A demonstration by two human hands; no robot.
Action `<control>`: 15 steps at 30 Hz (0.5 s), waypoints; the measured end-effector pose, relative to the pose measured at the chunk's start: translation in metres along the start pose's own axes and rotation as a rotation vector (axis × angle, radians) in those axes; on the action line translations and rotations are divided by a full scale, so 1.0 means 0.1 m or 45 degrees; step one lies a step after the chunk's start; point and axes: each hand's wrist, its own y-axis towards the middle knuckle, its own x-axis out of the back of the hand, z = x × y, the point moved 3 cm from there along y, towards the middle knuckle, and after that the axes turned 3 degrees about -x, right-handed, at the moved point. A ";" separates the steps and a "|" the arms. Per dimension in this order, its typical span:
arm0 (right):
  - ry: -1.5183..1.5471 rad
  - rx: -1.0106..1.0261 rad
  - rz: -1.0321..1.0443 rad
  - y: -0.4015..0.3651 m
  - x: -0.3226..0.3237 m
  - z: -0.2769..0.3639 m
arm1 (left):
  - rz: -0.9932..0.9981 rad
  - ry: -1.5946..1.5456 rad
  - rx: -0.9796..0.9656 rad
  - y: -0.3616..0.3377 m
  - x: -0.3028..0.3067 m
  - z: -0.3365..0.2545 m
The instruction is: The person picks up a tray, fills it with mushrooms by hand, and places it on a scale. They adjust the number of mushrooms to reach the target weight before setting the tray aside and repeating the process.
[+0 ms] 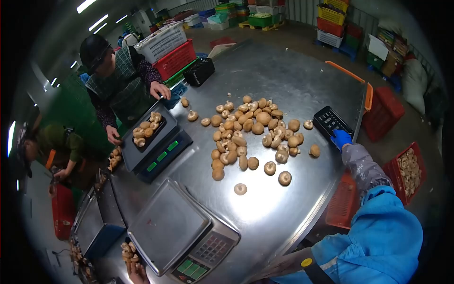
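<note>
My right hand (341, 138), in a blue glove, is at the near edge of a black plastic tray (332, 122) at the table's right side. Its fingers are closed over the tray's rim. My left hand is not in view. Left of the tray, brown mushrooms (257, 128) lie in a loose heap on the metal table (265, 213). A few lie apart from it, one with its stem up (240, 189).
Across the table, a co-worker's hands (113, 136) are beside a scale (158, 142) bearing a tray of mushrooms (149, 128). A bare scale (170, 227) stands nearer. Another person's hand (137, 274) touches mushrooms (129, 252). Red crates (382, 113) stand right of the table.
</note>
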 end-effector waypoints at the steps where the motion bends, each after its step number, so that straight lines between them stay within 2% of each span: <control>1: 0.014 0.068 0.001 0.00 -0.03 -0.03 | 0.033 -0.160 -0.080 -0.06 -0.05 -0.44; 2: 0.029 0.066 0.011 0.02 -0.09 -0.05 | 0.057 -0.105 -0.162 -0.06 -0.09 -0.58; 4: 0.134 0.215 -0.192 -0.01 -0.12 -0.10 | 0.065 -0.006 -0.304 0.03 -0.26 -0.53; 5: 0.139 0.202 -0.184 -0.04 -0.09 -0.09 | 0.073 0.004 -0.313 0.04 -0.35 -0.73; 7: 0.170 0.193 -0.171 -0.05 0.03 -0.05 | -0.221 -1.079 0.506 0.04 -0.57 -0.93; 8: 0.196 0.208 -0.213 -0.08 0.06 -0.06 | -0.091 -1.255 0.556 0.10 -0.66 -0.88; 11: 0.232 0.217 -0.195 -0.07 0.04 -0.11 | 0.047 -1.303 0.440 0.08 -0.98 -0.94; 12: 0.223 0.166 -0.104 -0.05 0.03 -0.13 | 0.152 -1.252 0.369 0.08 -1.08 -0.99; 15: 0.345 0.055 0.012 -0.06 0.11 -0.13 | 0.303 -1.280 0.391 -0.07 -1.32 -1.40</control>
